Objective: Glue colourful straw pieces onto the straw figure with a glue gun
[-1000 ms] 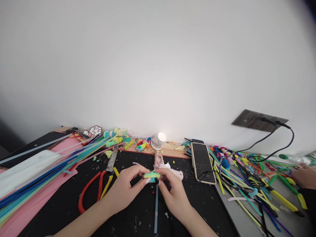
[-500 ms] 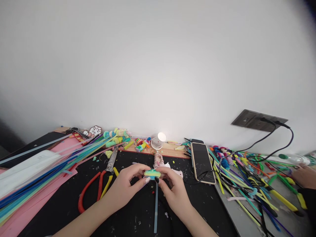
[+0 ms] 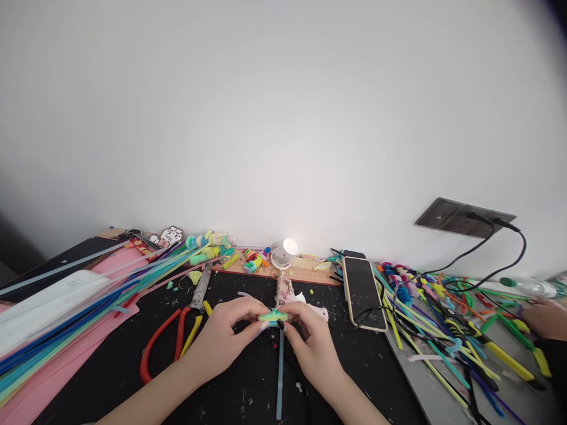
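Observation:
My left hand (image 3: 224,340) and my right hand (image 3: 310,345) meet over the black mat (image 3: 248,383), and both pinch a small coiled disc of green, yellow and blue fuzzy wire (image 3: 273,317) between thumb and fingertips. Below the disc a pale blue stem (image 3: 280,378) runs toward me along the mat. A pink glue gun (image 3: 284,287) lies just behind my fingers.
Red-handled pliers (image 3: 166,339) and yellow-handled cutters (image 3: 198,307) lie left of my hands. Long coloured sticks (image 3: 88,307) fan out at far left. A phone (image 3: 363,290) on a cable lies right. Another person's hand (image 3: 547,317) rests among loose fuzzy wires (image 3: 447,319) at right.
The disc tilted slightly between my fingertips, then settled lower again. My hands stayed in place. The other person's hand barely shifted.

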Motion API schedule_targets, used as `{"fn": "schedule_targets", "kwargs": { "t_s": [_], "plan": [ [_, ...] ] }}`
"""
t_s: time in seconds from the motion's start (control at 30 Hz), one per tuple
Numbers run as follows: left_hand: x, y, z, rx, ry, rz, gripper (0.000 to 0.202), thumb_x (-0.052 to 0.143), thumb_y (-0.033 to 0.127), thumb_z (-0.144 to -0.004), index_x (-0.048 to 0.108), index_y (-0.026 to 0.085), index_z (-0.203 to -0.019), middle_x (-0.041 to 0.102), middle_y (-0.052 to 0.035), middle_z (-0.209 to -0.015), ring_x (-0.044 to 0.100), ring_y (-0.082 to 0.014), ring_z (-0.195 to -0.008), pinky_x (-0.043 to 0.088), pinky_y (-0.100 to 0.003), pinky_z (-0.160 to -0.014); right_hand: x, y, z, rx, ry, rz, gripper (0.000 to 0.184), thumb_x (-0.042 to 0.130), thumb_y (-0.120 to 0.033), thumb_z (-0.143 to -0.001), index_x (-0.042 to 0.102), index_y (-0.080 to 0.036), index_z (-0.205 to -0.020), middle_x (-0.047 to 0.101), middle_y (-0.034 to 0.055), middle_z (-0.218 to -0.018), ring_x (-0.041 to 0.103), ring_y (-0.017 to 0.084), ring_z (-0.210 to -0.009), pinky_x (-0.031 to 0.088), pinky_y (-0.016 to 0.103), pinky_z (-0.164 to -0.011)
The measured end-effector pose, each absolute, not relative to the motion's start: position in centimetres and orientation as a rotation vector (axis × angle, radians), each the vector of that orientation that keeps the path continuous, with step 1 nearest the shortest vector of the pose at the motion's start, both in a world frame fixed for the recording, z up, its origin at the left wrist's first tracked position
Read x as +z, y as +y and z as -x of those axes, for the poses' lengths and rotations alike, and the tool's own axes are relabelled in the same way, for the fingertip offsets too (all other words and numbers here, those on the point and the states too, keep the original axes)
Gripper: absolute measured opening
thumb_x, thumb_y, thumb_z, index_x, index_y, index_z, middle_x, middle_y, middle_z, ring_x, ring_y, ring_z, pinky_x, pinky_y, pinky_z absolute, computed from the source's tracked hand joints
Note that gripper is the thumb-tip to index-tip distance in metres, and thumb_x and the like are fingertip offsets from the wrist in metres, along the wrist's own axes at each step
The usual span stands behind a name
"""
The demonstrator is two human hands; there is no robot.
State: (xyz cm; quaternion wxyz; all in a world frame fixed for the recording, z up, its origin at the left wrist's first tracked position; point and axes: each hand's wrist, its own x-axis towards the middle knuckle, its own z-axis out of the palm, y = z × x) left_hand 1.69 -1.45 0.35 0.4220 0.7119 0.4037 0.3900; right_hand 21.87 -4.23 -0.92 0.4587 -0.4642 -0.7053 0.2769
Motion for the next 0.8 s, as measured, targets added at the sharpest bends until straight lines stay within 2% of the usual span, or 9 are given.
{"fn": "schedule_targets", "kwargs": {
  "t_s": [0.13,0.27,0.33,0.43,0.6,0.7,0.8],
  "plan": [
    [0.2,-1.4,-1.7,0.975,0.982,-1.642,0.016,0.065,0.032,-0.085,0.075,0.021,-0.09,0.079,-0.0064,-0.094,0.074,-0.0227,-0.088,0.059,-0.032,-0.078,-1.1,-4.2,-21.9,0.705,-1.727,1.128,0.028,0.056,-0.01,-0.087,0.07,-0.023,-0.108,0.075,0.007,-0.099,0.07,0.022,-0.088,0.057,0.033,-0.079],
    [0.0,-1.1,-1.6,0.976,0.961,-1.443,0.021,0.07,0.036,-0.082,0.074,0.019,-0.094,0.08,-0.0077,-0.099,0.075,-0.025,-0.092,0.06,-0.037,-0.086,-1.5,-4.1,-22.2,0.776,-1.674,1.074,0.044,0.055,-0.012,-0.089,0.061,-0.025,-0.13,0.073,0.0089,-0.112,0.072,0.021,-0.092,0.059,0.035,-0.085],
    [-0.1,-0.9,-1.6,0.969,0.964,-1.384,0.022,0.072,0.036,-0.081,0.073,0.019,-0.096,0.08,-0.0085,-0.1,0.075,-0.0262,-0.096,0.059,-0.039,-0.089,-1.4,-4.0,-22.3,0.755,-1.681,1.057,0.049,0.058,-0.012,-0.088,0.058,-0.026,-0.135,0.072,0.0099,-0.118,0.071,0.02,-0.091,0.059,0.035,-0.084],
    [-0.3,-0.8,-1.6,0.958,0.932,-1.368,0.021,0.073,0.034,-0.081,0.072,0.018,-0.096,0.078,-0.0091,-0.103,0.074,-0.0259,-0.098,0.059,-0.039,-0.091,-1.2,-4.0,-22.4,0.654,-1.757,1.044,0.046,0.063,-0.011,-0.085,0.063,-0.026,-0.128,0.071,0.0105,-0.121,0.07,0.022,-0.095,0.059,0.034,-0.081],
    [-0.8,-0.9,-1.8,0.973,0.842,-1.434,0.019,0.071,0.033,-0.082,0.073,0.019,-0.095,0.071,-0.0094,-0.114,0.071,-0.0237,-0.102,0.059,-0.036,-0.091,-0.5,-4.0,-22.3,0.569,-1.843,1.057,0.023,0.064,-0.013,-0.089,0.072,-0.025,-0.107,0.076,0.0071,-0.104,0.07,0.022,-0.09,0.058,0.033,-0.079],
    [-0.8,-1.0,-1.8,0.955,0.839,-1.492,0.021,0.068,0.035,-0.087,0.072,0.02,-0.101,0.069,-0.0085,-0.112,0.071,-0.0233,-0.102,0.059,-0.035,-0.091,-0.3,-4.0,-22.3,0.567,-1.835,1.085,0.02,0.064,-0.015,-0.089,0.073,-0.024,-0.105,0.076,0.0059,-0.097,0.069,0.02,-0.081,0.057,0.031,-0.072],
    [-0.6,-1.2,-1.6,0.967,0.832,-1.544,0.023,0.065,0.035,-0.09,0.071,0.022,-0.107,0.066,-0.0096,-0.121,0.071,-0.0231,-0.101,0.06,-0.035,-0.09,-0.3,-4.0,-22.3,0.601,-1.783,1.116,0.022,0.063,-0.014,-0.087,0.073,-0.023,-0.104,0.076,0.0049,-0.093,0.066,0.019,-0.075,0.055,0.029,-0.069]
  ]
}}
